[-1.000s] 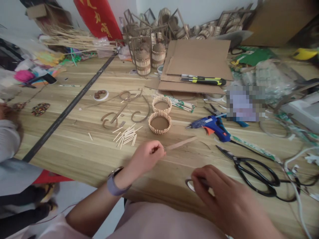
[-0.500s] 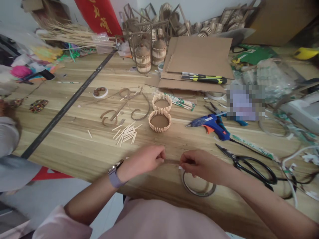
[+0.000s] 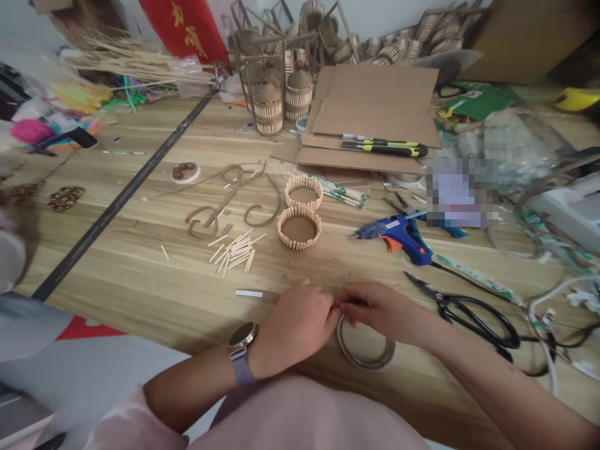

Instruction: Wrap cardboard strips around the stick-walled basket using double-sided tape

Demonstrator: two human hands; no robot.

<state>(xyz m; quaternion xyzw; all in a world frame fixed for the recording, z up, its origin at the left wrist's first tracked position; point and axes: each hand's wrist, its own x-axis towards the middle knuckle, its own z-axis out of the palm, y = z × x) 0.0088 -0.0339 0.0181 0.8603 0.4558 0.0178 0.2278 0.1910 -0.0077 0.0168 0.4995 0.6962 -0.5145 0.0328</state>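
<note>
My left hand (image 3: 304,322), with a watch on the wrist, is closed, its fingertips against those of my right hand (image 3: 375,309). The right hand is also closed, thumb and fingers pinched. A coil of thin brown strip (image 3: 367,362) hangs or lies just beneath the right fingers. The strip's end at the fingertips is mostly hidden by both hands. A small white paper strip (image 3: 248,293) lies left of my left hand. Beyond the hands stand two low round cups of short wooden sticks, the nearer cup (image 3: 300,232) touching the farther cup (image 3: 304,195).
Loose short sticks (image 3: 238,251) lie left of the cups. At right are a blue glue gun (image 3: 396,234) and black scissors (image 3: 469,312). Cardboard sheets (image 3: 375,103) with box cutters (image 3: 384,147) lie behind. A dark seam (image 3: 126,194) crosses the table; another person's sleeve shows far left.
My left hand has moved right until its fingertips meet the right hand's. The strip stretched between them is now hidden, and the white paper strip is uncovered. The coil shifted slightly left.
</note>
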